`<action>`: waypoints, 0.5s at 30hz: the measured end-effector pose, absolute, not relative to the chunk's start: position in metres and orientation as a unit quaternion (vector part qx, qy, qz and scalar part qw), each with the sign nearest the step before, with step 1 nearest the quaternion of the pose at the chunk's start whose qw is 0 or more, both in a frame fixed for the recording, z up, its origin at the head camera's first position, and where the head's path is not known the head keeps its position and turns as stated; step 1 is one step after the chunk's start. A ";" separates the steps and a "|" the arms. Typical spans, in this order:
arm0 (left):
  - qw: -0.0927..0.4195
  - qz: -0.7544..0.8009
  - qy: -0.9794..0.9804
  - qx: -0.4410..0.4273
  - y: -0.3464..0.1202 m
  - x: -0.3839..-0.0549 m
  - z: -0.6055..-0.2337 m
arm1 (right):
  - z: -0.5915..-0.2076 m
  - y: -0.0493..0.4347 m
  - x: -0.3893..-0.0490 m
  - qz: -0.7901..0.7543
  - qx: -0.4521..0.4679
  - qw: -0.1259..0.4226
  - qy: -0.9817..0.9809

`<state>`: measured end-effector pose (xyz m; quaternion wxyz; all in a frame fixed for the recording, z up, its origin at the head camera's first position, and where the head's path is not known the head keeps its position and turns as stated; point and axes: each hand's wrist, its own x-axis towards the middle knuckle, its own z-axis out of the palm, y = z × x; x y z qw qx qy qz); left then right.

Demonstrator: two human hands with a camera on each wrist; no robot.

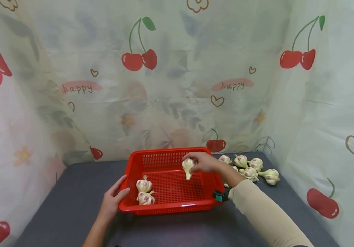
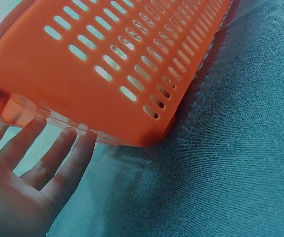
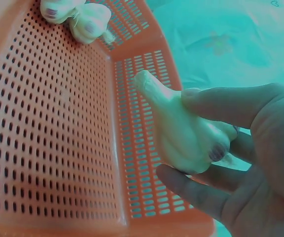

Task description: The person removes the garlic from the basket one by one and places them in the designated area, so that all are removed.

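Note:
My right hand (image 1: 205, 162) pinches a garlic bulb (image 1: 188, 166) above the right part of a red plastic basket (image 1: 172, 207). In the right wrist view the bulb (image 3: 189, 133) is held between thumb and fingers, its stem end pointing away from the palm. Two other garlic bulbs, one at the back (image 1: 144, 185) and one in front (image 1: 145, 198), lie inside the basket at its left end. My left hand (image 1: 110, 200) grips the basket's left rim, thumb on top; the left wrist view shows its fingers (image 2: 68, 153) against the outside below the rim.
Several more garlic bulbs (image 1: 250, 174) lie in a loose group on the dark grey tabletop (image 1: 81, 195), right of the basket and partly behind my right forearm. A patterned curtain (image 1: 170, 85) hangs behind the table and along both sides.

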<state>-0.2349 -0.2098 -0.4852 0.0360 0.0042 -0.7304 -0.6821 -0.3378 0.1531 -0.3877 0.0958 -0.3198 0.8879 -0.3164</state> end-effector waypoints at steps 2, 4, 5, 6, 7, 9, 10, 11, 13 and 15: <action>0.034 -0.684 -0.729 0.007 -0.210 -0.235 -0.484 | -0.386 0.158 -0.334 -0.317 -0.319 0.084 0.889; 0.034 -0.683 -0.729 0.009 -0.209 -0.235 -0.483 | -0.387 0.164 -0.331 -0.320 -0.315 0.072 0.891; 0.035 -0.683 -0.730 0.009 -0.209 -0.235 -0.483 | -0.388 0.167 -0.330 -0.324 -0.313 0.066 0.891; 0.036 -0.682 -0.731 0.009 -0.209 -0.235 -0.483 | -0.390 0.170 -0.330 -0.326 -0.310 0.059 0.891; 0.039 -0.680 -0.732 0.009 -0.210 -0.236 -0.486 | -0.392 0.173 -0.330 -0.329 -0.308 0.051 0.891; 0.042 -0.678 -0.734 0.009 -0.210 -0.236 -0.488 | -0.395 0.180 -0.328 -0.335 -0.304 0.035 0.891; 0.043 -0.678 -0.734 0.007 -0.211 -0.236 -0.488 | -0.396 0.182 -0.327 -0.340 -0.301 0.030 0.891; 0.044 -0.678 -0.734 0.004 -0.211 -0.235 -0.489 | -0.396 0.185 -0.325 -0.343 -0.300 0.024 0.890; 0.048 -0.678 -0.734 -0.003 -0.212 -0.234 -0.490 | -0.396 0.191 -0.322 -0.356 -0.288 0.021 0.889; 0.052 -0.678 -0.733 -0.013 -0.212 -0.234 -0.490 | -0.395 0.197 -0.318 -0.368 -0.273 0.020 0.889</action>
